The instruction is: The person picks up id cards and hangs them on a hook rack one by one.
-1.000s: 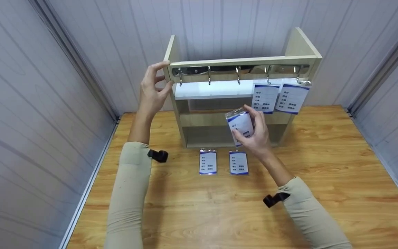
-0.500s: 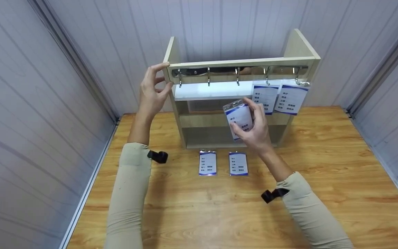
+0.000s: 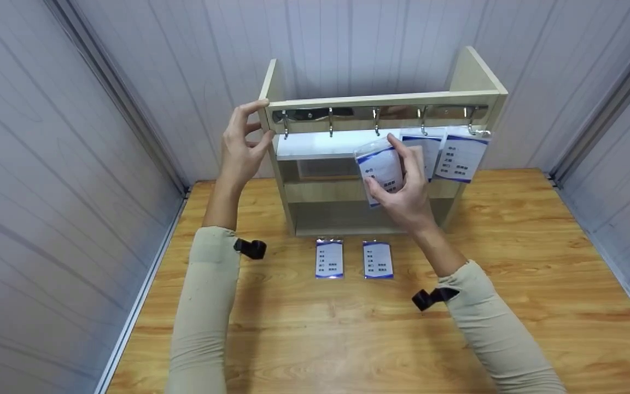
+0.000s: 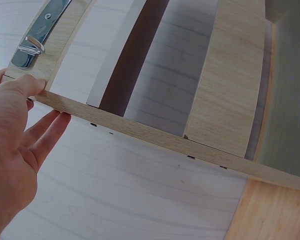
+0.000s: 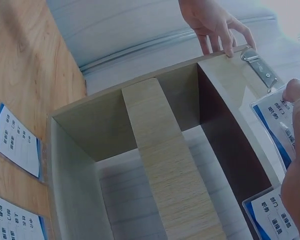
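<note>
My left hand (image 3: 243,143) grips the upper left corner of a small wooden shelf (image 3: 320,190), its thumb on the front in the left wrist view. Between thumb and fingers, my right hand (image 3: 410,200) holds a plastic-sleeved name badge (image 3: 380,167), white with blue edges. This badge is tilted, in front of the shelf, its top below the middle hook (image 3: 376,121) and apart from it. Two badges hang at the two right hooks; the rightmost badge (image 3: 462,157) shows fully, while the right hand partly covers the inner badge (image 3: 427,143).
Two more badges lie on the wooden tabletop before the shelf: a left badge (image 3: 329,260) and a right badge (image 3: 378,260). A metal hook rail (image 3: 342,113) runs along the shelf's top board. Pale panel walls (image 3: 63,191) stand at the back and both sides.
My right hand has raised the badge from lower-shelf height toward the middle hook, now covering more of the inner hanging badge. My left hand has stayed on the shelf corner.
</note>
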The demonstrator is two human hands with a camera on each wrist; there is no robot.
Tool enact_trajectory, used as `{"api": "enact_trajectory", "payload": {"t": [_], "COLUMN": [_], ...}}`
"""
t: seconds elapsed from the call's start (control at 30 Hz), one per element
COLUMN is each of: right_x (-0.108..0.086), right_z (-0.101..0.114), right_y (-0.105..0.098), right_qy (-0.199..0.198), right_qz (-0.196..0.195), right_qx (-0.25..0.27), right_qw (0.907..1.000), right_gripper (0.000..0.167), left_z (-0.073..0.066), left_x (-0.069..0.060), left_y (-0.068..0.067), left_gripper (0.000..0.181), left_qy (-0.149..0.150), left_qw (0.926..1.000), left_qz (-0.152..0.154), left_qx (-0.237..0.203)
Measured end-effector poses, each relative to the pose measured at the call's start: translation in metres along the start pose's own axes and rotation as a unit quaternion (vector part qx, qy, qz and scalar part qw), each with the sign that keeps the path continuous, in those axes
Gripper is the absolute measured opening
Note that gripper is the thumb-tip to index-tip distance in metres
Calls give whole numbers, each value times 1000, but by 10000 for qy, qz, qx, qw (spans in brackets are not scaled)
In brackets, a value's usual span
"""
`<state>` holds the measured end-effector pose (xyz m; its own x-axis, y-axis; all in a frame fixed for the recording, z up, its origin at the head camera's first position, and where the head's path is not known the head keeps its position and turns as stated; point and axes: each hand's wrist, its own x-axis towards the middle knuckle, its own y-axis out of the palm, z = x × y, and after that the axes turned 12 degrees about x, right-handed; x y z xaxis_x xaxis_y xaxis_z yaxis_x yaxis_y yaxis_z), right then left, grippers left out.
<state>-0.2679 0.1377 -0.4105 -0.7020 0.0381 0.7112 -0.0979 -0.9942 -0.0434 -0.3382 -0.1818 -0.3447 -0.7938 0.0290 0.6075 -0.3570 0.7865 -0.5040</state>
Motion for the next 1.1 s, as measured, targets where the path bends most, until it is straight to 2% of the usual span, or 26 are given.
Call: {"api": "enact_trajectory", "payload": {"t": [0.5,0.8,1.1], "right_x": [11,11,12], "right_z": [0,-4,-8], "right_y": [0,3,4], "right_qy": [-189,-113,-133], "right_qz": [-346,-383,-389], "right_qx": [-88,-165,-183], "right_qw": [9992,9991,9990], "right_gripper": [81,80,79], "left_z": [-1,0,-1], "left_x": [2,2,3], "left_y": [-1,-1,-1], "left_gripper": [54,52,54], "left_qy": [27,123,66], "left_qw": [10000,9998,9998], "left_qz": [-25,4,14], "left_qx": [-93,-169,-177]}}
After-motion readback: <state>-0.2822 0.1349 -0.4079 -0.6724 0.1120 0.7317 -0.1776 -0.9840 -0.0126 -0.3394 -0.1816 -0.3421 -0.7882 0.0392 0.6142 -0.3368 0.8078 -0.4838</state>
